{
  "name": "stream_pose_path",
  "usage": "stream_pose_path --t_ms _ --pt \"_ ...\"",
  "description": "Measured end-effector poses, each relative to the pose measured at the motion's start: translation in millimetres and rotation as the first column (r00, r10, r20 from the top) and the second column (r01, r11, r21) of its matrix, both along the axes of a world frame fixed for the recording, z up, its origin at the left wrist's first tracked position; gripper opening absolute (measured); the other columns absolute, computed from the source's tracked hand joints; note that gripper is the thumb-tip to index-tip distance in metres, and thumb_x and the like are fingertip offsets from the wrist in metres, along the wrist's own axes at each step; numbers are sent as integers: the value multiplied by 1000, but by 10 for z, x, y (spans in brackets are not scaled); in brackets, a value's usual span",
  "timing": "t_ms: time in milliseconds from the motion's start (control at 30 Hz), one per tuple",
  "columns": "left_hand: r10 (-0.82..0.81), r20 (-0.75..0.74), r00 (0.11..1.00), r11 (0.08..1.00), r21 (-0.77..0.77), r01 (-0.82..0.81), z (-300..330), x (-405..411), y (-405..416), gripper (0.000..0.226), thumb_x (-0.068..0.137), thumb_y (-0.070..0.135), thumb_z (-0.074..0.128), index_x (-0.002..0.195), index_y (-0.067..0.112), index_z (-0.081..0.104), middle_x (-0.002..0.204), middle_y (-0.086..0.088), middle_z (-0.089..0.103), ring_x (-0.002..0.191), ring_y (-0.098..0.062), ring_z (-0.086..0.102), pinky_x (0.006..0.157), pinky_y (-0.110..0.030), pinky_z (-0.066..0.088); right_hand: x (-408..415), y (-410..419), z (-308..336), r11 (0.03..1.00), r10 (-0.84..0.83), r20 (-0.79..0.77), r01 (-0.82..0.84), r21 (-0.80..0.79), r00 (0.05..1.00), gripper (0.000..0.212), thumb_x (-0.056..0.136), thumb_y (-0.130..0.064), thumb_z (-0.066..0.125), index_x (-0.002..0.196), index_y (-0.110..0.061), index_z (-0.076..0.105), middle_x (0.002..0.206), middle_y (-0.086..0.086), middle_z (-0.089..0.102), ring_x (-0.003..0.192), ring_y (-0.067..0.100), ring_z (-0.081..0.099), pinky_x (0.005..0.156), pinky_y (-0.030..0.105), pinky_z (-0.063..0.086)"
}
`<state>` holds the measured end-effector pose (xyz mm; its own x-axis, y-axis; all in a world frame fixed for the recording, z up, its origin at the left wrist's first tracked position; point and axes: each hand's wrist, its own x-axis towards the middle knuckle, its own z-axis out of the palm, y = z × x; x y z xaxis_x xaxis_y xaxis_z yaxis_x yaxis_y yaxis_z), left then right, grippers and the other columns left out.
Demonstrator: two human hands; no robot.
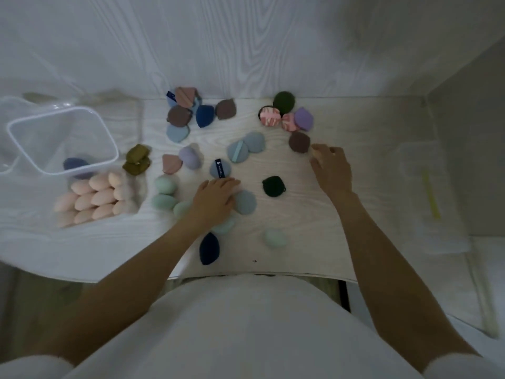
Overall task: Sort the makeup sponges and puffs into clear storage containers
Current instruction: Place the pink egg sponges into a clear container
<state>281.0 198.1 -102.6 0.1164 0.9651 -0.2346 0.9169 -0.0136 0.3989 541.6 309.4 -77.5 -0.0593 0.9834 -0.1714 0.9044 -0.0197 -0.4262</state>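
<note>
Many puffs and sponges lie scattered on the white table (341, 214). My left hand (216, 198) rests flat on them, fingers straight, touching a blue-grey puff (247, 203) and covering a mint sponge (224, 227). My right hand (332, 168) hovers just right of a brown puff (299, 142), fingers curled downward; a pale peach patch shows at their tips and I cannot tell whether it holds anything. A clear container (16, 138) at the left holds one blue-purple sponge (78, 166). In front of it, several peach sponges (95, 198) sit packed in rows.
Near my body lie a navy sponge (208, 248), a mint sponge (274, 237) and a dark green puff (273, 186). Clusters of puffs sit at the back centre (188, 110) and back right (287, 113). Olive puffs (136, 160) lie beside the container. A wall stands at the right.
</note>
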Motion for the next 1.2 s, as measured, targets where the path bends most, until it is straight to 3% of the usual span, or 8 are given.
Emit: stream_pose_path --t_ms 167,467,567,733,867,933,1100,1200 --pt "98 229 969 967 206 -147 341 -257 -198 40 89 27 40 123 14 55 116 -7 62 94 -23 57 75 -31 45 -547 -489 326 983 114 -346 -56 175 931 27 93 -20 56 119 -13 55 108 15 55 85 17 50 68 14 29" --pt "471 333 817 745 345 -571 519 -1688 -1044 33 87 18 47 118 13 57 113 -7 63 97 -21 55 82 -21 37 -2422 -1096 422 907 347 -625 -419 35 700 30 86 -15 61 111 -21 48 114 -1 55 95 16 56 75 33 50" --pt "594 225 772 705 318 -634 423 -2285 -1288 43 83 30 40 117 9 55 118 -12 59 104 -30 52 90 -32 34 -3049 -1185 427 870 432 -631 -482 104 644 33 78 -8 68 108 -14 55 113 1 57 99 9 50 78 27 45" --pt "480 -95 872 850 298 -435 301 -2816 -1400 41 77 36 45 107 15 62 113 -7 61 106 -30 52 84 -41 39 -3887 -1286 363 892 349 -731 -447 67 586 30 81 -8 60 109 -17 62 112 4 62 101 19 58 85 36 51" --pt "413 -182 892 879 335 -339 346 -3083 -1326 28 71 21 68 98 13 65 96 -9 62 88 -32 52 68 -37 40 -4331 -1382 306 858 493 -601 -468 213 630 37 83 -8 61 119 -16 57 116 6 55 100 14 54 80 18 45" --pt "376 -207 903 899 316 -302 349 -3167 -1279 31 67 26 76 93 12 68 87 -10 60 77 -32 53 60 -35 40 -4468 -1419 252 752 656 -441 -578 317 612 38 84 -8 61 121 -8 53 118 11 50 101 20 53 81 22 44" --pt "325 -225 919 924 285 -257 282 -3240 -1265 35 70 48 54 74 15 67 73 -8 53 62 -27 49 49 -27 31 -4533 -1430 -18 714 700 -218 -659 237 680 27 96 -19 43 122 -11 47 109 -5 46 104 23 53 86 32 44" --pt "324 -253 911 908 353 -225 285 -3232 -1262 19 72 36 63 71 17 65 75 -6 54 61 -24 48 48 -29 31 -4491 -1446 11 687 706 -96 -645 334 702 27 89 -15 49 114 -4 49 104 10 57 86 27 61 73 24 42"
